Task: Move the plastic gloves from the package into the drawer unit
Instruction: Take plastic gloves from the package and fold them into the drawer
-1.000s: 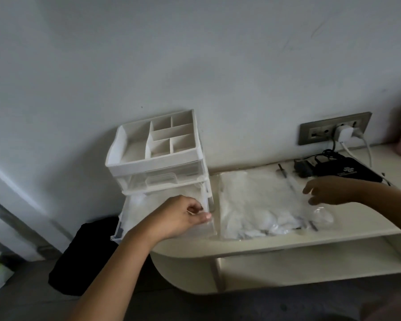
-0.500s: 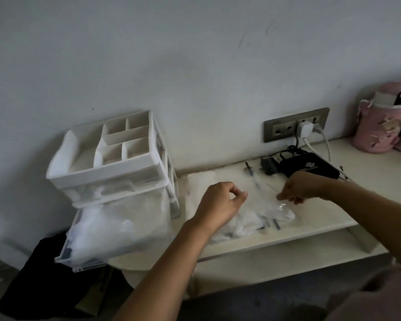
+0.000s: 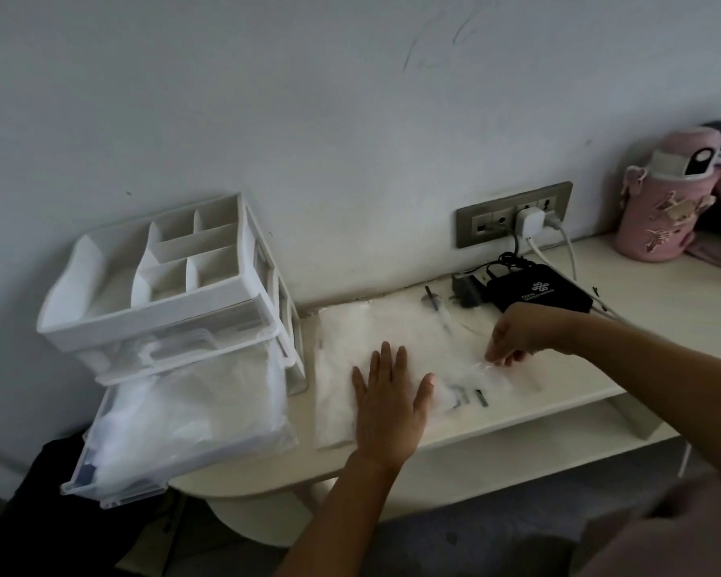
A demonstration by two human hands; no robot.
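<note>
A clear plastic package [image 3: 392,335] of white plastic gloves lies flat on the cream shelf [image 3: 558,393]. My left hand [image 3: 388,401] presses flat on its near half, fingers straight and spread. My right hand [image 3: 521,335] pinches the package's open right end, which is lifted a little. To the left stands the white drawer unit [image 3: 159,293]. Its lower clear drawer [image 3: 113,489] is pulled out and heaped with plastic gloves [image 3: 192,410].
A black box [image 3: 540,291] with cables and a wall socket [image 3: 513,220] with a white plug sit behind the package. A pink bottle [image 3: 667,206] stands at the far right. A dark bag [image 3: 21,522] lies on the floor below the drawer. The shelf's front edge is close.
My left hand has left the open drawer, moved right and come down flat on the package. My right hand stays at the package's right end. The view has shifted right.
</note>
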